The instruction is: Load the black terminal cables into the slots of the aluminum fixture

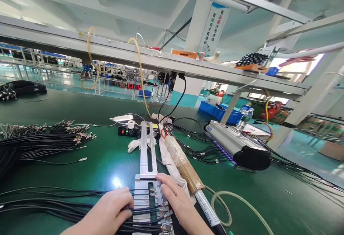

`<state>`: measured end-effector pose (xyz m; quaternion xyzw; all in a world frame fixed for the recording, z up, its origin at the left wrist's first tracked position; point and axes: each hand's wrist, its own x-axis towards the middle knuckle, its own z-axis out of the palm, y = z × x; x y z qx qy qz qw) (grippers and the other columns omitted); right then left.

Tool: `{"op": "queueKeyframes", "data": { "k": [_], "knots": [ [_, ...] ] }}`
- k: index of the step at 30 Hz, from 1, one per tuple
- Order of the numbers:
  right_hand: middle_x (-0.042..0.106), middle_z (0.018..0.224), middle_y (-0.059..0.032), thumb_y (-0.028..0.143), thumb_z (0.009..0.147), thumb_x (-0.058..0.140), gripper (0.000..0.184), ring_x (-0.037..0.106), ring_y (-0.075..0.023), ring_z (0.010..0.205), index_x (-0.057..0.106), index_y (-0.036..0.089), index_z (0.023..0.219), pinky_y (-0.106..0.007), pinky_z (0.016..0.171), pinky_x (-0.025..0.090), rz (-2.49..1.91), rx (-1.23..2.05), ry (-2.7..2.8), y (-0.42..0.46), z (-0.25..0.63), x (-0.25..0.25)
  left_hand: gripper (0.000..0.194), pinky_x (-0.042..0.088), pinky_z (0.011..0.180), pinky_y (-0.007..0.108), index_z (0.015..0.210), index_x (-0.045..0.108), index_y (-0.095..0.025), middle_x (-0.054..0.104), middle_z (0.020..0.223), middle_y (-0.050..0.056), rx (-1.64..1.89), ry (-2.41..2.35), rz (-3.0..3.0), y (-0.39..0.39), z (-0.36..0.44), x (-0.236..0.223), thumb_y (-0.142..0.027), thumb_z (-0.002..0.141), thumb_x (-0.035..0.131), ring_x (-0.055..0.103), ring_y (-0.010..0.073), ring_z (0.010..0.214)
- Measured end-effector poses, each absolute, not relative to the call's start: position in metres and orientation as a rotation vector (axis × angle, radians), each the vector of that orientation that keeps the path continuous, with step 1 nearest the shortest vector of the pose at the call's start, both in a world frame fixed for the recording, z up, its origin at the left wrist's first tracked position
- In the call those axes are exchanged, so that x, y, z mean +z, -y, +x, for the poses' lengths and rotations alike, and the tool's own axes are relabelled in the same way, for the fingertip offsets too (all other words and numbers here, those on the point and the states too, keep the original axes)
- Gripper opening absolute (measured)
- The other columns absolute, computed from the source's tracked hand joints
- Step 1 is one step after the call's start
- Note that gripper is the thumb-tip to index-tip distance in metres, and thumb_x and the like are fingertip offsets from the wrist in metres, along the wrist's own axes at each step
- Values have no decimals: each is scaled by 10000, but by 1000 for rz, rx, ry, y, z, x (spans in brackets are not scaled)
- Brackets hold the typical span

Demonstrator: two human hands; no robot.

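L hand [111,208] curled, thumb & fingertips close tog. at black cables [70,210]; can't tell if clamped on them. R hand [180,201] flat-ish, fingers straight, holding nothing, by R edge of slotted metal plate [141,203]. Cables lie across plate, metal ends at its R side. Plate on green table [110,163], btwn hands. Control box [129,131] behind, wrapped tube [185,163] to R.

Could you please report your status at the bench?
Left hand holding thin black cables across slotted silver metal fixture; right hand at fixture's edge; brown-wrapped tube close right.
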<state>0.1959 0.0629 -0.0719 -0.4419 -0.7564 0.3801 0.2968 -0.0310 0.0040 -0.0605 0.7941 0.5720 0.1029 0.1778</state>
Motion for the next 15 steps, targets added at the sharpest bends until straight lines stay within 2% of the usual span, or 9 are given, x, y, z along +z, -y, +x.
{"op": "queueKeyframes", "data": {
  "k": [2, 5, 11, 15],
  "knots": [
    [566, 1336, -158, 806, 794, 343, 831, 467, -291, 1292, 676, 149, 1179, -432, 1116, 305, -1171, 1049, 1954, -62, 195, -70, 131, 447, 733, 208, 775, 559, -200, 630, 853, -38, 312, -1650, 2199, -7, -36, -57, -110, 825, 479, 582, 112, 816],
    [612, 1280, -124, 750, 823, 405, 715, 512, -282, 1240, 688, 177, 1143, -428, 1095, 334, -1165, 1092, 1879, -60, 195, -67, 160, 427, 722, 247, 761, 536, -195, 601, 845, -25, 307, -1689, 2191, -9, -44, -51, -125, 857, 428, 564, 130, 802],
    [630, 1259, -87, 638, 852, 488, 540, 510, -277, 1232, 699, 207, 1099, -416, 1081, 342, -1156, 1158, 1803, -60, 197, -62, 248, 421, 774, 323, 826, 552, -181, 578, 948, 29, 182, -1747, 2245, -8, -45, -53, -91, 895, 331, 559, 189, 882],
    [644, 1232, -90, 636, 836, 514, 523, 527, -281, 1211, 715, 208, 1061, -416, 1072, 352, -1141, 1172, 1801, -61, 196, -60, 313, 432, 801, 361, 861, 556, -168, 572, 982, 58, 72, -1778, 2279, -7, -41, -54, -96, 921, 257, 549, 218, 916]
  ]
}}
